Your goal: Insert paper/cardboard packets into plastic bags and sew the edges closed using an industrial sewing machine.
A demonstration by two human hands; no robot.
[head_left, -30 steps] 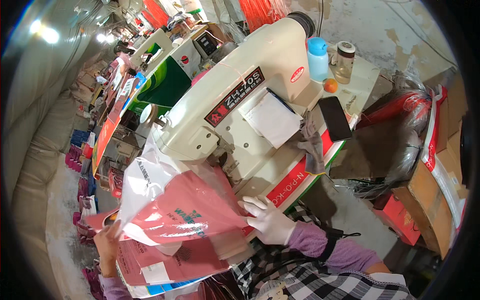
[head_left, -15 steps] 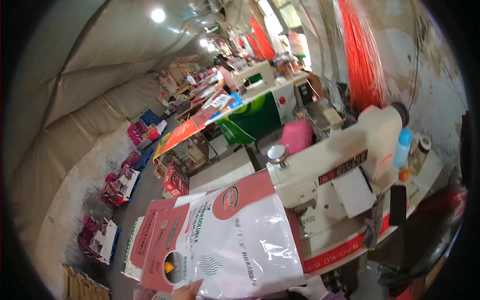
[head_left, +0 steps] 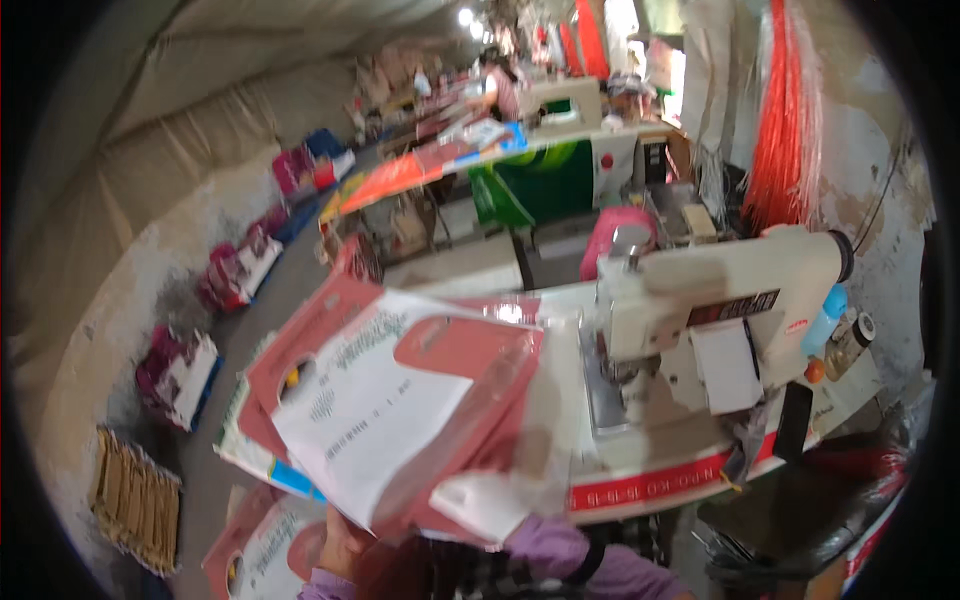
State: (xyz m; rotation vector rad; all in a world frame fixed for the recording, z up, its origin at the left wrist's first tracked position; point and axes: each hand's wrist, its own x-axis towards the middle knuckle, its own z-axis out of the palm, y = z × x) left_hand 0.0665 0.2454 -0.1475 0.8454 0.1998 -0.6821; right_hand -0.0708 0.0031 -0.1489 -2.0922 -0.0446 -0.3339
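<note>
A flat printed sack [head_left: 400, 395], white with pinkish-red bands, lies tilted across the left part of the sewing table. My bare left hand [head_left: 345, 547] grips its near left corner, the thumb side showing at the edge. On the near right edge my right hand [head_left: 478, 506], in a white glove, is closed on the sack; its fingertips are blurred. More sacks lie beneath it. To the right of the sack stands a white industrial sewing machine [head_left: 725, 300], and its needle area has no sack under it.
Below the table edge rests another sack [head_left: 275, 545]. A blue bottle [head_left: 826, 318] and a jar [head_left: 850, 345] stand behind the machine. Bundled sacks [head_left: 180, 375] line the left floor. Red strings [head_left: 780, 130] hang on the right; a person [head_left: 500, 85] works farther off.
The sack has come away from the machine, leftward and nearer, and turned askew. My right hand has moved left with its edge. The view has shifted, showing more of both forearms.
</note>
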